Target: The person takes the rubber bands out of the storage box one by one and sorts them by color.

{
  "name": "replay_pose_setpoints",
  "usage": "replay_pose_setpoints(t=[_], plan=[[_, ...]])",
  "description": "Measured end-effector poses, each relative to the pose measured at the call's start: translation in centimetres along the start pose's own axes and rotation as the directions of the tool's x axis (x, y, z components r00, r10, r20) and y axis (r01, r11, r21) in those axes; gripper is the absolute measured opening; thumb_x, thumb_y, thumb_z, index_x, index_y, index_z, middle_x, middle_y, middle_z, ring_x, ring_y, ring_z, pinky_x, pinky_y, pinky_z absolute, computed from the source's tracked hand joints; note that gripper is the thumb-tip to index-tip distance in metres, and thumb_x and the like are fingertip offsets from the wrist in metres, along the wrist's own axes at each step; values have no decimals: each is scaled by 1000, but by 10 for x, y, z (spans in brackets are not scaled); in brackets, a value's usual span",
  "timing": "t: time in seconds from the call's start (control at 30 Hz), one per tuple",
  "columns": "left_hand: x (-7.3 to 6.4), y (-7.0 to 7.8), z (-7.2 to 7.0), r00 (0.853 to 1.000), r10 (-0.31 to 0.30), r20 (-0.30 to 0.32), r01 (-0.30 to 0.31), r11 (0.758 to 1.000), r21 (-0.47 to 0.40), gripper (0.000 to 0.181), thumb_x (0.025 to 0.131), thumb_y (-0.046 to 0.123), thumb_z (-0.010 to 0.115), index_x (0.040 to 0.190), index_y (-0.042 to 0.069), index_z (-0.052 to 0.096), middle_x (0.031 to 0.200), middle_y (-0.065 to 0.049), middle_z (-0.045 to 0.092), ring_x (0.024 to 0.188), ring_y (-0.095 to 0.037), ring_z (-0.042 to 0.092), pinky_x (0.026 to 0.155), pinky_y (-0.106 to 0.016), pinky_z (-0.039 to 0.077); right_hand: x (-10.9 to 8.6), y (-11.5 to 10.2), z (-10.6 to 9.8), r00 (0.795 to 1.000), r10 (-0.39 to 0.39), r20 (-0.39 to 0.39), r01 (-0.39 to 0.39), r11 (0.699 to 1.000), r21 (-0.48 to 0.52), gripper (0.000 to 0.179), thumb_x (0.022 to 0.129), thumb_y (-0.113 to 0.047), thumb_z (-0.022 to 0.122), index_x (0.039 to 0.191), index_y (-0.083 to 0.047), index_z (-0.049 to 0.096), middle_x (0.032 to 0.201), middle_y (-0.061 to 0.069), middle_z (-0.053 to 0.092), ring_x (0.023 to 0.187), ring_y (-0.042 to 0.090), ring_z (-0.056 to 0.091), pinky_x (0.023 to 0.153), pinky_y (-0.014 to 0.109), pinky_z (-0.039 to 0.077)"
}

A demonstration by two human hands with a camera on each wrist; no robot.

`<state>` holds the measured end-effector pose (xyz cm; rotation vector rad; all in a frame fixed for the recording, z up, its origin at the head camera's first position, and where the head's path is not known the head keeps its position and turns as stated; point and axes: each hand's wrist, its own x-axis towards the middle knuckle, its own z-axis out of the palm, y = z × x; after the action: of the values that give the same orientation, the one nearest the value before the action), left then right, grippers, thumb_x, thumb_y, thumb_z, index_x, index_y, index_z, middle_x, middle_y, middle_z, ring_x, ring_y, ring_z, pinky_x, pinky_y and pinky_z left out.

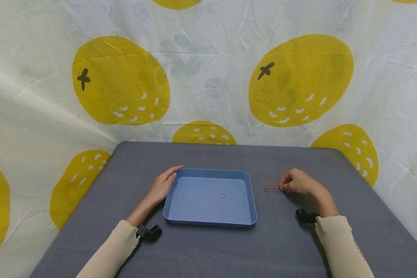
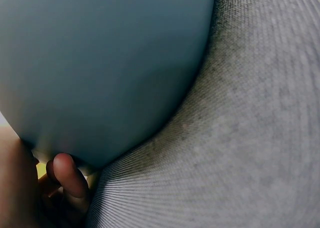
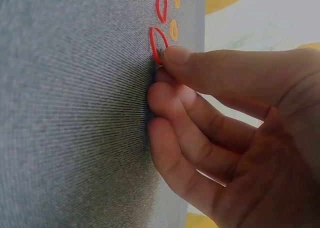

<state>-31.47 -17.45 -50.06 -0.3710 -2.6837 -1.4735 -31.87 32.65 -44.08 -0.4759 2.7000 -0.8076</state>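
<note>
A shallow blue tray lies on the grey table, with one small red rubber band inside it. My left hand holds the tray at its back left corner, the fingers lying along the outside of the wall. To the right of the tray, small rubber bands lie in two rows, yellow ones behind and red ones in front. At the right end of these rows is my right hand. In the right wrist view its thumb and forefinger pinch a red rubber band close against the cloth.
Grey ribbed cloth covers the table. Behind and at the left hangs a white curtain printed with large yellow fruit. Each wrist carries a black camera mount.
</note>
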Motion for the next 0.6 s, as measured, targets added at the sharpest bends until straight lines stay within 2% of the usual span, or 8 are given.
replay_pose_setpoints(t=[0.27,0.6], plan=[[-1,1,-1,1000,6,3,-6,1000,0,41,113,24,39,151,26,55,159,-6,50,151,-32,41,121,-59,34,1,-2,0,1000,25,-7,-25,1000,3,8,91,-3,70,86,-2,76,75,1,70,69,15,60,60,30,51],[-2,1,0,1000,0,6,0,1000,0,42,113,25,38,151,26,54,159,-7,50,151,-32,41,120,-60,34,-1,-3,-3,999,15,-36,-15,1000,5,9,91,-3,69,86,-2,76,75,3,70,69,13,60,60,28,51]])
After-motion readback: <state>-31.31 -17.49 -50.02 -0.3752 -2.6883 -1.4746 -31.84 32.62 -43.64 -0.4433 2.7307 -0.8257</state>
